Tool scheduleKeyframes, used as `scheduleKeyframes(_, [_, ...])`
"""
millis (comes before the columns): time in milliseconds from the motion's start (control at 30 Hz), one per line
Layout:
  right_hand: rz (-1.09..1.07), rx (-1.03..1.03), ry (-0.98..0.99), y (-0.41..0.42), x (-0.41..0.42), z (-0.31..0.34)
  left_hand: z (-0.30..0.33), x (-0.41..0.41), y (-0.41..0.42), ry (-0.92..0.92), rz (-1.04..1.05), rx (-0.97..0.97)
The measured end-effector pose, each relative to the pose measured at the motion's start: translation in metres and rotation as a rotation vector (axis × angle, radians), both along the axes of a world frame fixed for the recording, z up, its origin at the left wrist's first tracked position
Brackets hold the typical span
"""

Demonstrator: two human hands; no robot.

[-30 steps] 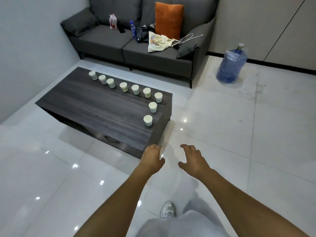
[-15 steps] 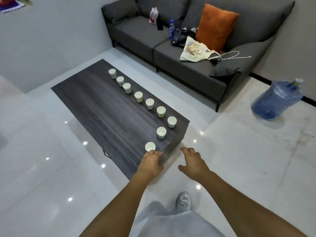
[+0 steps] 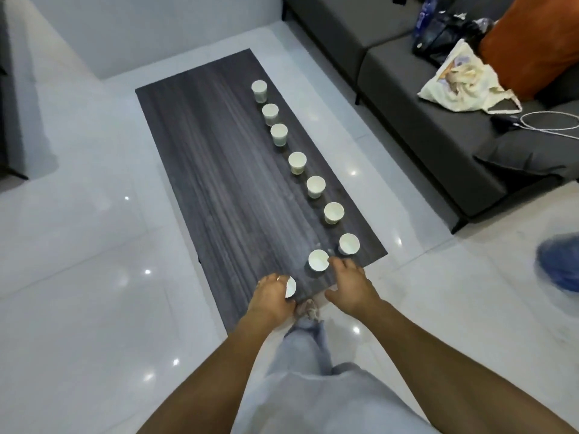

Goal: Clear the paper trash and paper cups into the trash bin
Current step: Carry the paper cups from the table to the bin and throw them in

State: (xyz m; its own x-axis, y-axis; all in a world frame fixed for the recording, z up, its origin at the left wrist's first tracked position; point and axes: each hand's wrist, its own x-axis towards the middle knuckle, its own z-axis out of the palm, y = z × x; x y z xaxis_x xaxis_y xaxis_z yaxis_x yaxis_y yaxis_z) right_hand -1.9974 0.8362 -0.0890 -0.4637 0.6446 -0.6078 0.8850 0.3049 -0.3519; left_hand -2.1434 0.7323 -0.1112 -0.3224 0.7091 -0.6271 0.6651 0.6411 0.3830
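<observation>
A dark wood-grain coffee table (image 3: 225, 170) is seen on a glossy white tiled floor (image 3: 78, 277), with nine white paper cups on its top. Seven of them form an upright row (image 3: 297, 162) along the table's right edge, running from the far end toward the near right corner. An eighth cup (image 3: 318, 260) stands just left of the nearest cup in that row, and the ninth cup (image 3: 290, 286) sits at the near edge. The left hand (image 3: 272, 297) is curled round the ninth cup, which is largely hidden behind the fingers; only part of its rim is seen. The right hand (image 3: 351, 285) is held palm down over the near right corner, its fingers relaxed and spread, the fingertips just beside the eighth cup; contact cannot be confirmed. No printing or brand is legible on any cup. To the far right, a dark grey sofa (image 3: 438, 104) carries an orange cushion (image 3: 532, 42), a cream tote bag (image 3: 463, 79) with a printed picture whose wording cannot be read, a white cable (image 3: 551, 122) and a blue-labelled bottle (image 3: 423, 17), its label being blurred. A blue water jug (image 3: 560, 264) lies blurred at the right edge.
</observation>
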Motion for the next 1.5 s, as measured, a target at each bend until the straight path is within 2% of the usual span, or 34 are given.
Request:
scheduleKeyframes(333, [0.189, -0.105, -0.100, 0.061, -0.048, -0.070, -0.061, -0.029, 0.042, -0.020, 0.138, -0.105])
scheduleKeyframes(600, [0.292, -0.072, -0.189, 0.087, -0.065, -0.182, -0.157, -0.018, 0.050, -0.070, 0.292, -0.135])
scheduleKeyframes(767, [0.400, -0.062, -0.156, 0.084, -0.059, -0.243, -0.214, 0.012, 0.043, 0.047, 0.276, -0.177])
scheduleKeyframes(900, [0.473, -0.017, -0.150, 0.082, -0.054, -0.267, -0.239, 0.030, 0.036, 0.136, 0.322, -0.161])
scheduleKeyframes(1033, [0.544, -0.015, -0.137, 0.082, -0.050, -0.261, -0.237, 0.038, 0.031, 0.135, 0.355, -0.110])
scheduleKeyframes(1167, [0.602, -0.038, -0.121, 0.081, -0.052, -0.229, -0.211, 0.038, 0.028, 0.134, 0.421, -0.091])
scheduleKeyframes(1500, [0.809, -0.114, 0.018, 0.052, -0.077, -0.101, -0.094, 0.041, 0.008, 0.116, 0.674, -0.079])
